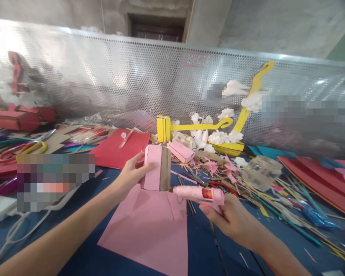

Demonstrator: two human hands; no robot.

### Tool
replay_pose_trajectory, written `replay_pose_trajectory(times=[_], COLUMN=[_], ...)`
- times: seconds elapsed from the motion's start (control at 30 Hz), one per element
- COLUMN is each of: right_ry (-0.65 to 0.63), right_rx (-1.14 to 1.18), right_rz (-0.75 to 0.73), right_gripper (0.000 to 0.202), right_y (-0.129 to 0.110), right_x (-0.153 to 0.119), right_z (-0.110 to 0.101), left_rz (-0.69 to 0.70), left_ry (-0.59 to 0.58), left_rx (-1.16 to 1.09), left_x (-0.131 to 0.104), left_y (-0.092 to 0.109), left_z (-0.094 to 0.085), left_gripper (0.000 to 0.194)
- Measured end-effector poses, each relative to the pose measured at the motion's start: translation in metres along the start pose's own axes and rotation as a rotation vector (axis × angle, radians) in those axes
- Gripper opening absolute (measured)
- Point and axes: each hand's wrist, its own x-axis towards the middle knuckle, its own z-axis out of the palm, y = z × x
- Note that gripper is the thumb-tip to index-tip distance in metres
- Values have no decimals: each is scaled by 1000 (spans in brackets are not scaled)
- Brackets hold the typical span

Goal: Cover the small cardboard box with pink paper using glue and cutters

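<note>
My left hand (134, 171) grips a small cardboard box (153, 168) by its left side, thumb across the front. Pink paper covers the left part of its face, and a brown cardboard strip shows on the right. In my right hand (231, 218) is a pink glue gun (199, 194), its nozzle pointing left at the lower right corner of the box. Whether the tip touches the box I cannot tell. Beneath the box lies a sheet of pink paper (149, 234) on the dark blue table. Behind the box rests another small pink-covered block (181, 151).
Yellow paper models with white fluff (227, 147) stand at the back against a perforated metal panel (126, 76). Red paper (123, 153) lies behind my left hand. Scraps, sticks and a clear plastic container (261, 172) crowd the right. Scissors (31, 149) and white cables (25, 226) are left.
</note>
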Motion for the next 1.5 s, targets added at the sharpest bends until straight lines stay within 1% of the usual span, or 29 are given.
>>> replay_pose_trajectory(times=[0.17,0.3,0.47,0.67,0.83,1.0,1.3,1.5], right_ry=[-20,-39,-19,47,72,93,72,82], right_rx=[18,51,30,19,27,30,56,52], right_rz=[-11,-1,20,8,13,33,66,50], right_gripper=[40,43,47,43,44,47,51,51], right_y=[3,4,6,4,4,8,12,11], right_x=[-1,-1,-1,-2,-1,-1,-3,-2], right_z=[-1,-2,0,-1,0,3,6,5], left_rz=[-2,-3,-17,-29,-28,-31,-32,-32], left_ry=[-12,-12,-10,-73,-57,-76,-84,-90], left_rx=[-20,-14,-3,-69,-40,-45,-23,-17], left_x=[0,-1,0,-3,-5,-5,-5,-5], left_y=[0,1,1,3,4,4,4,4], left_z=[0,0,1,2,2,1,1,1], left_gripper=[54,55,54,56,59,62,65,62])
